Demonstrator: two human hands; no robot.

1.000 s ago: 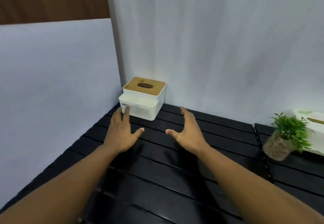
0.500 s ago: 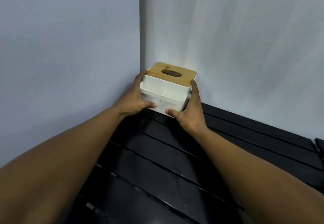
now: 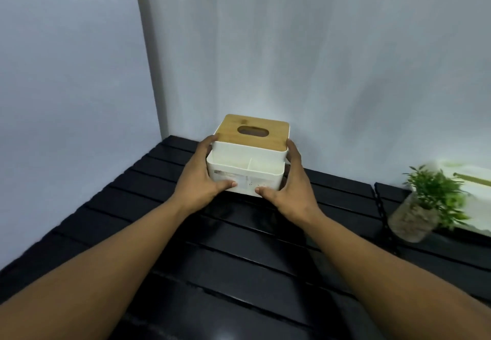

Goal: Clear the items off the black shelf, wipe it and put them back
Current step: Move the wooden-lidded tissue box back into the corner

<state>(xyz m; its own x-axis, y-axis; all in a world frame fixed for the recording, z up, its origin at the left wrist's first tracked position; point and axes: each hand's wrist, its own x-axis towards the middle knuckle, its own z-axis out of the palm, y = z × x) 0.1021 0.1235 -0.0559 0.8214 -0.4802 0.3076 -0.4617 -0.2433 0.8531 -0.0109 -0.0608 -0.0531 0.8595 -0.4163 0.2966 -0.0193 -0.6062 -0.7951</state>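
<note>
Black slatted shelf [image 3: 148, 206] against pale walls; left hand [image 3: 198, 180] and right hand [image 3: 289, 188] clasped around tissue box [image 3: 249, 159]. Best lifted level, clear of plant [image 3: 427, 201].

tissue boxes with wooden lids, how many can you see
2: one tissue box held between both hands at the shelf's back corner; a second, blurred and cut off, at the right edge behind the plant.

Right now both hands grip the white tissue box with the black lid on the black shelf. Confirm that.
Not quite: the lid is light wood, not black. In the head view, the left hand and right hand grip the white tissue box on the black shelf.
</note>
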